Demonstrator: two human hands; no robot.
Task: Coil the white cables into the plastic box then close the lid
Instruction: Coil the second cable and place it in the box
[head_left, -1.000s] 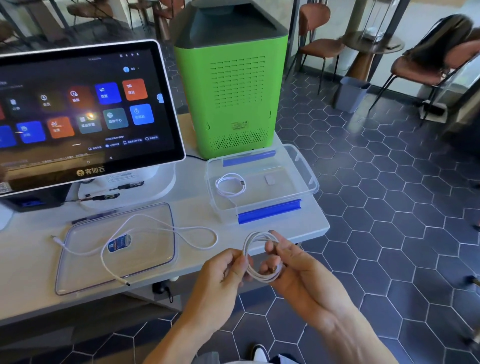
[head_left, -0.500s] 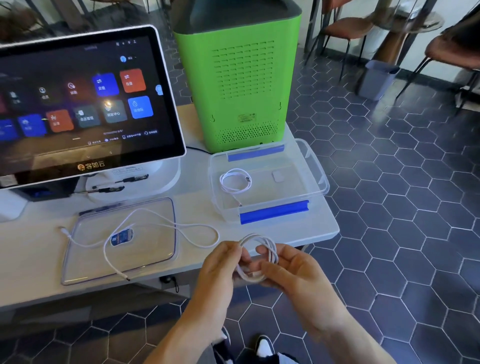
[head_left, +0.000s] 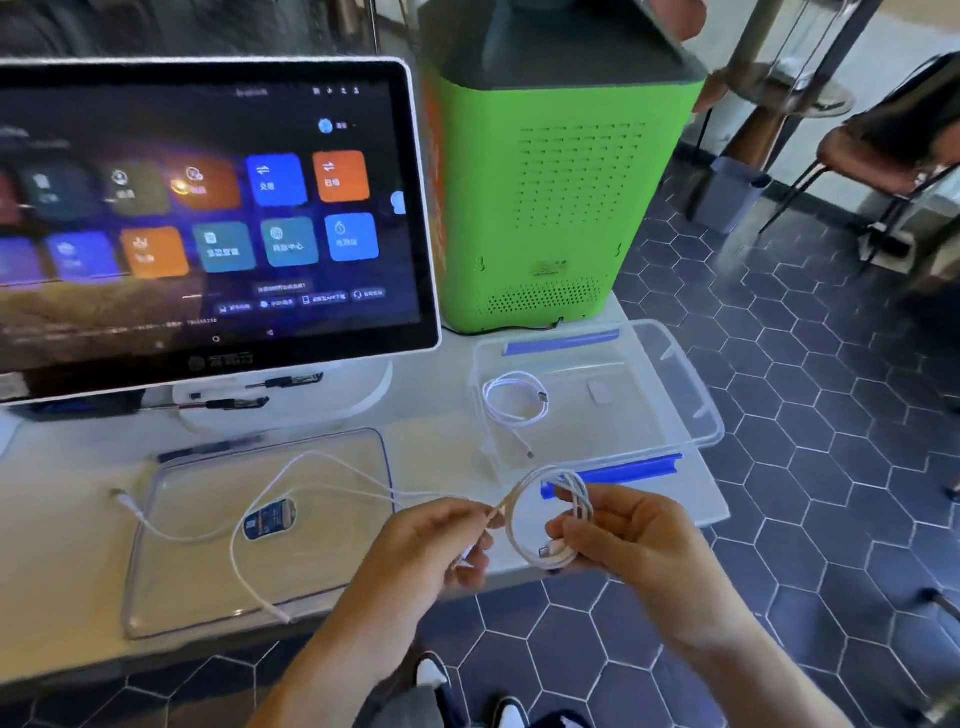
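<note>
Right hand (head_left: 623, 540) grip closed around coil (head_left: 550, 519), keeping loops together; left hand (head_left: 436, 545) pinching tail, ready for box (head_left: 691, 395) beyond.

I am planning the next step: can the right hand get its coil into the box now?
Probably yes: the box is open just beyond the right hand, nothing between. Its coil is held by the left hand too.

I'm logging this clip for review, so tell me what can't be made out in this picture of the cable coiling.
- Left hand, head view: its curled fingers hide where it pinches the coiled cable.
- Loose cable on the lid: whether it is apart from the held one; motion blur and the left hand hide this.
- Screen: left part cut off by the edge; labels blurred.
- Small pale thing in the plastic box: too small to identify.
</note>
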